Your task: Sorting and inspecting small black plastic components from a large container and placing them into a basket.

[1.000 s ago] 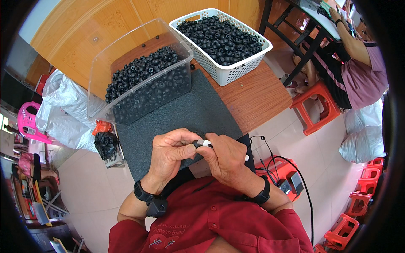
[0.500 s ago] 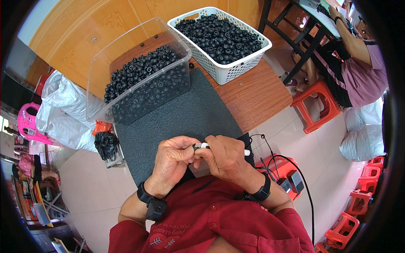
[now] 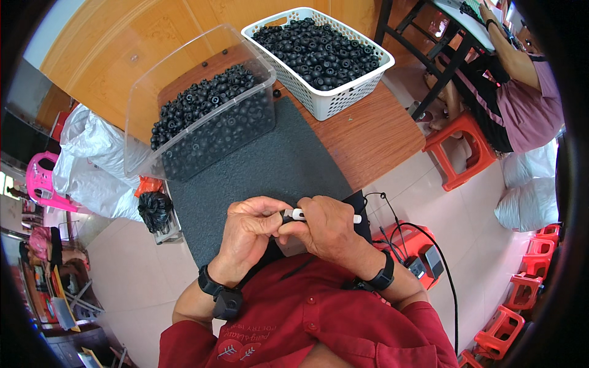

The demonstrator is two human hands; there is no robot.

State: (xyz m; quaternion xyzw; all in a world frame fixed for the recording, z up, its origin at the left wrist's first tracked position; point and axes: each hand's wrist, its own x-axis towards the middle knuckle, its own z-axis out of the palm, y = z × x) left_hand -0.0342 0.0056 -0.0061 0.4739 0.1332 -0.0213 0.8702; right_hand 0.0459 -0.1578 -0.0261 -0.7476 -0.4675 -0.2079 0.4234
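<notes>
While the left hand (image 3: pixel 248 228) pinches a small dark piece (image 3: pixel 286 216) between thumb and forefinger, the right hand (image 3: pixel 328 228) is closed round a slim white tool (image 3: pixel 298 214), its tail end sticking out past the outer side of the fist. The tool's head lies right against the piece, or just beside it; the fingers hide which. Both hands are close together above the near edge of the mat (image 3: pixel 270 159), which covers the near left part of the table (image 3: pixel 380 141).

The work on this one piece looks to be under way rather than finished, since piece and tool meet between the fingertips and neither has been put down. How much of it is done cannot be told at this size.

Toward the table's far left corner, partly on the mat, stands a clear tub (image 3: pixel 270 81) well filled with black rings (image 3: pixel 208 101). Near the far edge, to its right, a white basket (image 3: pixel 343 101) is heaped with similar ones. Which of the two lots is finished, if either, does not show. One loose ring (image 3: pixel 277 93) lies between tub and basket.
</notes>
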